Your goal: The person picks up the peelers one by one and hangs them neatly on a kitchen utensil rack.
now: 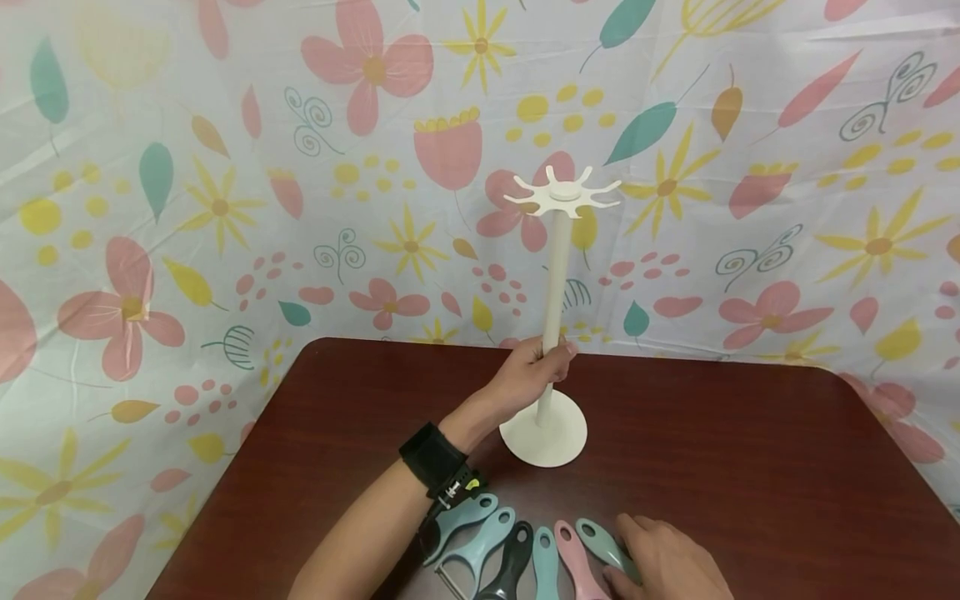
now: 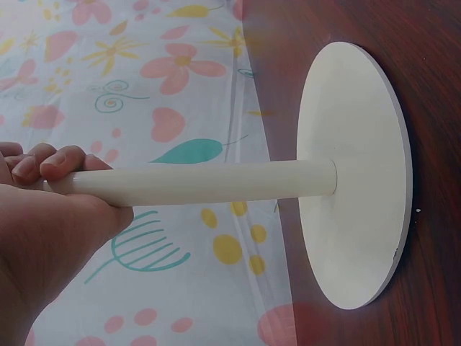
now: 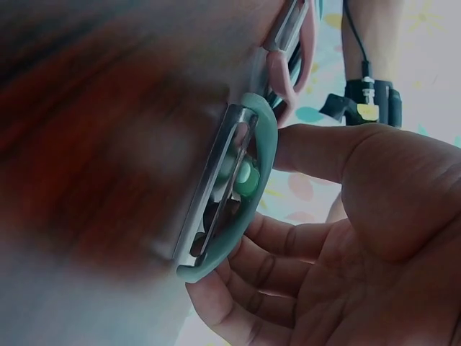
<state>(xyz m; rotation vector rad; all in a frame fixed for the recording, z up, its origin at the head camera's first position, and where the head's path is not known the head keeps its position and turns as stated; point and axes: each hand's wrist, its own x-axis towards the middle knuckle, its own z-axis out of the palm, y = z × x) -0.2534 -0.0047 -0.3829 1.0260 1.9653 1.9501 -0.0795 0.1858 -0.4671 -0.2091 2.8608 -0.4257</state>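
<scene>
A white utensil stand with a ring of hooks on top of its pole stands on the table by its round base. My left hand grips the pole in its lower half; the left wrist view shows the fingers curled round the pole. At the right end of a row of peelers, my right hand holds a green peeler. In the right wrist view, the thumb and fingers lie on either side of its frame, with the metal blade facing the table. Its handle is hidden there.
Left of the green peeler lie a pink peeler, a teal one, a black one and blue ones. The dark wood table meets a flowered cloth behind.
</scene>
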